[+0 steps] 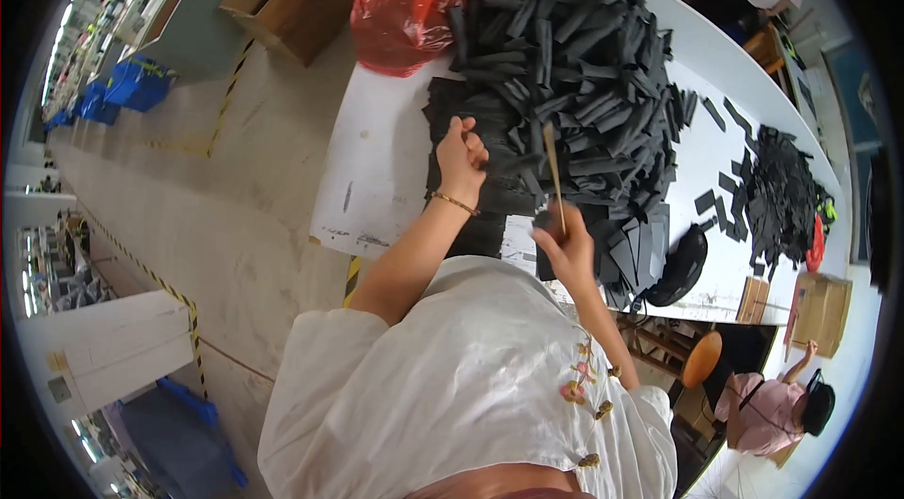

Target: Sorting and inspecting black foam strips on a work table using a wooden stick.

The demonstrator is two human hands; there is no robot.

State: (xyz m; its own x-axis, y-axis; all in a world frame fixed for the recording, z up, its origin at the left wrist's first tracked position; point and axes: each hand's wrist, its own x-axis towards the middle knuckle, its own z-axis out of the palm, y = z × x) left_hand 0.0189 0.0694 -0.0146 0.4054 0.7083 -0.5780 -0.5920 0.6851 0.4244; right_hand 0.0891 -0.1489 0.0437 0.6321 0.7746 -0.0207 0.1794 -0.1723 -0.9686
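Observation:
My left hand (461,158) is closed above the left part of a layer of flat black strips (452,104) on the white table. Whether anything is between its fingers is hidden. My right hand (572,249), partly blurred, is closed around a thin, light brown wooden stick (552,160) that points away from me. Something dark shows by its fingers, too smeared to name. Beyond both hands rises a large heap of loose, curled black strips (584,56). Flat dark grey pieces (640,249) lie fanned out right of my right hand.
A red plastic bag (407,9) sits at the table's far left corner. To the right are a black bag (683,268) and a second pile of black pieces (783,184). A wooden stool (702,360) and a person in pink (767,412) are beyond the table's near right edge.

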